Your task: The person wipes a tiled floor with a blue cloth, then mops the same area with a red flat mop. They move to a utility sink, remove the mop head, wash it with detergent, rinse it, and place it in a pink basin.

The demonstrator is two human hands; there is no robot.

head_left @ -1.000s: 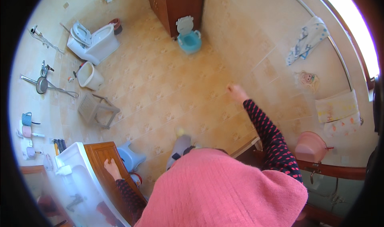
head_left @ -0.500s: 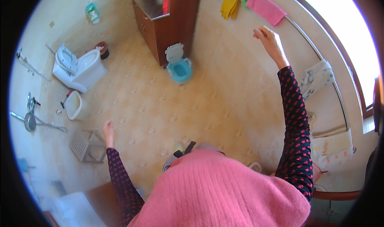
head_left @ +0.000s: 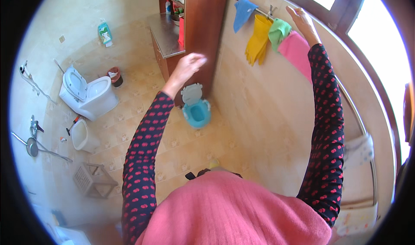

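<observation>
My right hand is raised at the wall beside the towel rail, its fingers apart and nothing seen in them. Just beneath and left of it hang a green cloth and a pink towel. Farther left along the rail are yellow rubber gloves and a blue cloth. My left hand reaches forward in mid-air in front of the brown cabinet, fingers loosely stretched toward the right and slightly blurred. It holds nothing that I can see.
A blue child's potty stands on the floor by the cabinet. Along the left wall are a white toilet, a waste bin, a white bucket and a grey stool. A window is at the right.
My left hand has risen from low at the left to the middle, before the cabinet. My right hand has moved up toward the rail. The view has shifted, bringing more of the hanging cloths into sight.
</observation>
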